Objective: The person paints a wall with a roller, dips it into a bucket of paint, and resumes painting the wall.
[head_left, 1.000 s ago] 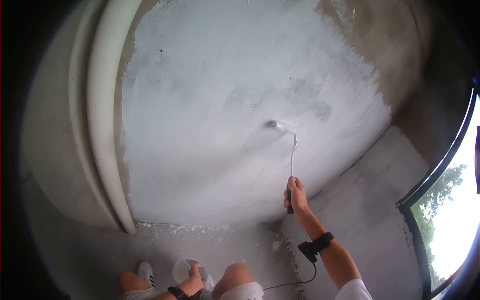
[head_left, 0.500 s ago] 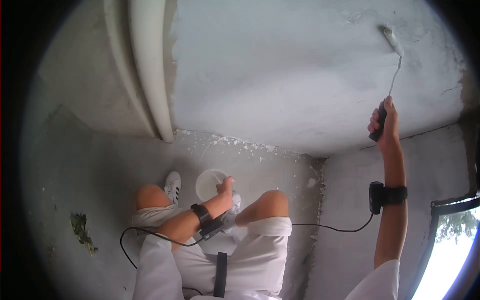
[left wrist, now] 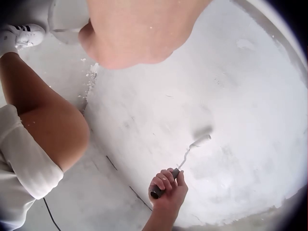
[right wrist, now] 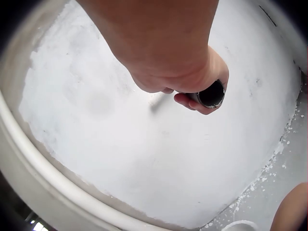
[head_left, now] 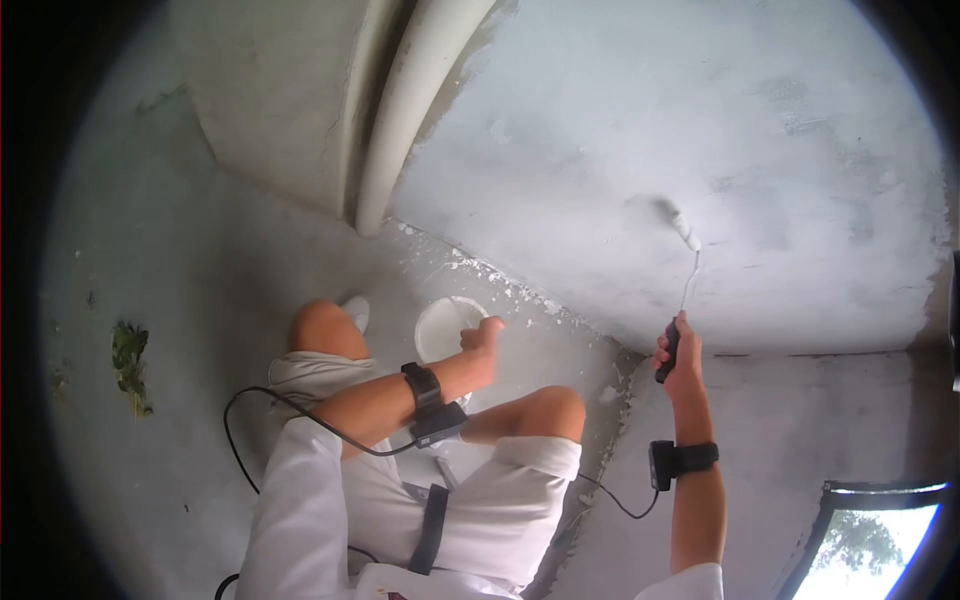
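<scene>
My right hand (head_left: 684,358) grips the black handle (head_left: 668,352) of a small paint roller (head_left: 684,230); its thin bent metal rod leads up to a white sleeve at the wall. In the left wrist view the curled fingers of this hand and the roller sleeve (left wrist: 201,140) show clearly. My left hand (head_left: 480,352), thumb out, overlaps the right rim of a white bucket (head_left: 428,325) in the head view. Its fingers are mostly hidden in the left wrist view, where a pale bar crosses the bucket (left wrist: 60,14); I cannot tell whether the hand holds it.
The wall (head_left: 560,180) is coated white with grey patches. A pale pipe (head_left: 405,115) runs down its left side. Paint flecks dot the floor (head_left: 250,240) along the wall base. Leaves (head_left: 130,362) lie at the left. Cables (head_left: 235,410) lead from both wrist cameras; a window (head_left: 855,545) is lower right.
The head view has tilted down and turned, bringing legs and bucket further into sight. My right hand keeps its grip while the roller has shifted over the wall. The left hand stays by the bucket.
</scene>
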Demonstrator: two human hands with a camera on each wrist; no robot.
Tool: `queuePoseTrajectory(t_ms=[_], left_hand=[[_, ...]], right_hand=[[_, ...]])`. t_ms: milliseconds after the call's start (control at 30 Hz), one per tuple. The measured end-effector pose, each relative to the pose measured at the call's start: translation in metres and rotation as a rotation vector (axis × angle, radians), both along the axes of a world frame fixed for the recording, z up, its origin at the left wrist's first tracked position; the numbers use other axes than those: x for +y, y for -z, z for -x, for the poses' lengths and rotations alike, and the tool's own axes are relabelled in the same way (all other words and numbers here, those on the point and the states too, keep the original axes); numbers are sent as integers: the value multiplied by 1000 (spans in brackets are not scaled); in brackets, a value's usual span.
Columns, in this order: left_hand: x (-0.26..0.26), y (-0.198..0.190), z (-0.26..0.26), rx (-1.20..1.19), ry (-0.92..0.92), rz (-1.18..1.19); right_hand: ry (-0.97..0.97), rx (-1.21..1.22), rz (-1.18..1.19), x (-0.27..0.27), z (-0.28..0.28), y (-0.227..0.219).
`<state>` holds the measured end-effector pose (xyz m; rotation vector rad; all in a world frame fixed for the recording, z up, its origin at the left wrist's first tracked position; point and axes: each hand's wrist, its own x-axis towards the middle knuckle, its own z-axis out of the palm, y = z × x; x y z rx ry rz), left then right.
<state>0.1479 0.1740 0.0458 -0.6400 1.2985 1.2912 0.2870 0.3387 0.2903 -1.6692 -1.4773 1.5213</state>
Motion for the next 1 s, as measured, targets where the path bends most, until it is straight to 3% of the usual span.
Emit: queuePoseTrajectory(t_ms=[133, 233, 333, 433, 467, 667, 733, 1000], left_hand=[[-5, 19, -2, 107, -4, -141], [-11, 54, -20, 318, -13, -260], [-22, 66, -34, 469, -38, -300], [-50, -43, 7, 135, -139, -172], [-51, -62, 20, -9, -185, -107], [-50, -63, 26, 9, -206, -79], [-42, -62, 24, 0, -180, -53], [-14, -53, 14, -79, -98, -104]], right_hand=[[-12, 105, 108, -11, 3, 4], [-25, 155, 144, -10, 7, 14], [-26, 209, 150, -6, 14, 38], [-20, 223, 110, 2, 22, 89], [-21, 228, 97, 5, 26, 107], [-15, 216, 66, 17, 26, 214], [13, 209, 142, 28, 31, 217], [61, 171, 73, 32, 19, 210]])
